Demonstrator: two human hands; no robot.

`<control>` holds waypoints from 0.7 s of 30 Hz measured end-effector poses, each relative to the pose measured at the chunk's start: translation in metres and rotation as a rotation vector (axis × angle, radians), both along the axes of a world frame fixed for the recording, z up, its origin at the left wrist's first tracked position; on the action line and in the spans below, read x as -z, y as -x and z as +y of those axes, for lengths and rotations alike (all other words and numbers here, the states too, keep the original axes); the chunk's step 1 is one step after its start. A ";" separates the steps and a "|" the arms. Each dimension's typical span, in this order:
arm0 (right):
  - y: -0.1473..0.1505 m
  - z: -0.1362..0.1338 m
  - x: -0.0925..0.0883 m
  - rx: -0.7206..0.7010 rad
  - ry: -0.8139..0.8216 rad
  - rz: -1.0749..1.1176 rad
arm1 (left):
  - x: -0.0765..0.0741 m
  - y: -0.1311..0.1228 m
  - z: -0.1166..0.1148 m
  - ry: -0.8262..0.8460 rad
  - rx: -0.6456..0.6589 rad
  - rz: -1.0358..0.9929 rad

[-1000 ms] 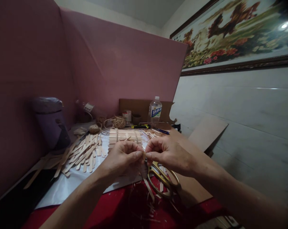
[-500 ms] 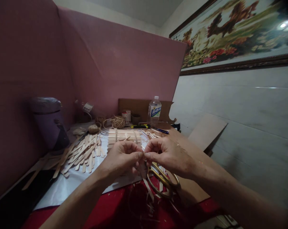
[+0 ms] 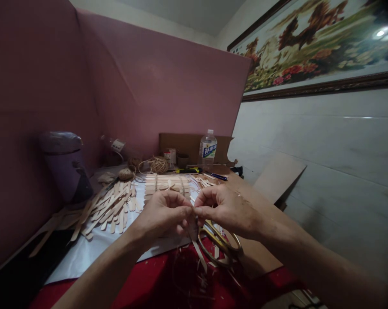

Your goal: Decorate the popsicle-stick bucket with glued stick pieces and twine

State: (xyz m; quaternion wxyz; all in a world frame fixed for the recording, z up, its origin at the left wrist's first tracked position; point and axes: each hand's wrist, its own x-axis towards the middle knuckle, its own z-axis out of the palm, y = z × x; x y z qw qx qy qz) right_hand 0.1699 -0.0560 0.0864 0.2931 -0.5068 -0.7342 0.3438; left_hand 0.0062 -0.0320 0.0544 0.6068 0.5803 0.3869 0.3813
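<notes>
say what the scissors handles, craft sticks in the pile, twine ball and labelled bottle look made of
Scissors handles: probably metal or metal-coated; gold-toned with a slight sheen.
Craft sticks: apparently bare wood; pale, matt, no paint showing.
Twine ball: likely plant fibre, perhaps jute; tan, coarse-looking strands.
Labelled bottle: seemingly smooth, clear plastic; see-through around its printed label.

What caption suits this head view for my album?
Left hand and right hand meet by gold-handled scissors, wooden sticks heaped to the left.
</notes>
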 end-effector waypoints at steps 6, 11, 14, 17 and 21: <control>0.000 0.000 0.001 -0.028 0.043 0.086 | 0.002 0.001 0.001 -0.002 -0.001 -0.023; -0.003 0.004 0.001 -0.071 0.064 0.179 | 0.002 0.005 0.004 0.030 0.046 -0.136; -0.003 0.004 0.003 -0.050 0.043 0.211 | 0.000 0.006 0.002 0.073 0.046 -0.191; -0.002 0.001 0.008 -0.040 0.038 0.266 | -0.001 0.006 0.000 0.096 0.052 -0.221; 0.001 -0.001 0.011 -0.068 0.053 0.332 | -0.002 0.005 -0.001 0.099 0.063 -0.231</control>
